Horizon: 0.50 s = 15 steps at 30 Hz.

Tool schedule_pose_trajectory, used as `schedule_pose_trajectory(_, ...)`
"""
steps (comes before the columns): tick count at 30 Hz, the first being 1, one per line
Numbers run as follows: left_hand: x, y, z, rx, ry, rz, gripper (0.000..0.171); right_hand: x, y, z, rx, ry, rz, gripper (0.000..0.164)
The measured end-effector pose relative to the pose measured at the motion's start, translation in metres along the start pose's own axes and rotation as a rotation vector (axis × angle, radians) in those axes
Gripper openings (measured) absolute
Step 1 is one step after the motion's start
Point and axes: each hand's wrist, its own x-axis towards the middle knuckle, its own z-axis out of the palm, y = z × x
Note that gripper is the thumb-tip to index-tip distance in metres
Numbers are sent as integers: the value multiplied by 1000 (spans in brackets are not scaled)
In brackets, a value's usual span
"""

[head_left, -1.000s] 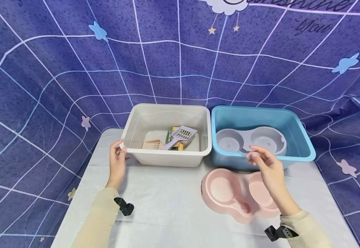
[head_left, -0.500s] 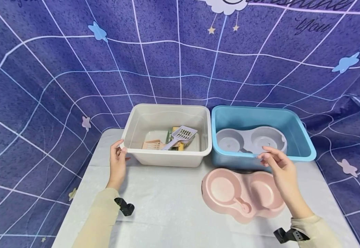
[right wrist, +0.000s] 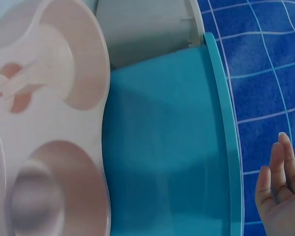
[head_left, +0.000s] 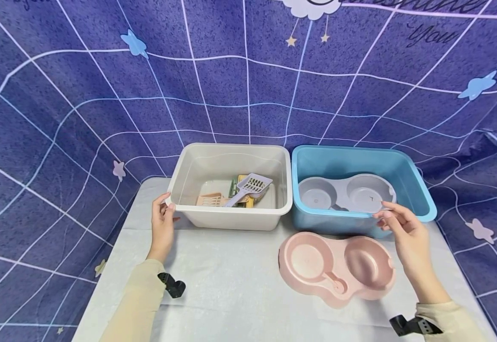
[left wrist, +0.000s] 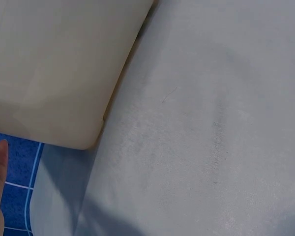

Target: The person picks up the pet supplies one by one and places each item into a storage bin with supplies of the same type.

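Note:
At the front left corner of a beige plastic bin (head_left: 227,218), my left hand (head_left: 162,225) pinches the rim between thumb and fingers. Inside that bin lie a lavender litter scoop (head_left: 253,184), a peach scoop (head_left: 209,200) and partly hidden green and yellow items. A blue plastic bin (head_left: 351,156) stands just to its right and contains a grey double pet bowl (head_left: 341,190). My right hand (head_left: 406,237) hovers at the blue bin's front rim, right of its middle, fingers relaxed and holding nothing. In the right wrist view, its fingers (right wrist: 288,167) show beyond the rim.
A pink double pet bowl (head_left: 338,268) sits on the white-covered table (head_left: 231,285) in front of the blue bin. Behind both bins hangs a blue patterned curtain (head_left: 248,85), which also closes off the sides.
My right hand has slid rightward along the blue bin's front rim, uncovering the right side of the pink bowl. The left hand and both bins have stayed put.

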Motion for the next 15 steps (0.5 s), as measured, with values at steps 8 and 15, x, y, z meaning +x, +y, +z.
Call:
schedule_pose_trajectory(8, 0, 3, -1, -21, -15, -45, 42, 3, -2, -13, 97, 27, -31, 25)
schedule_pose_trajectory(15, -8, 27, 0, -21, -38, -53, 43, 6, -7, -22, 44, 109, -5, 24)
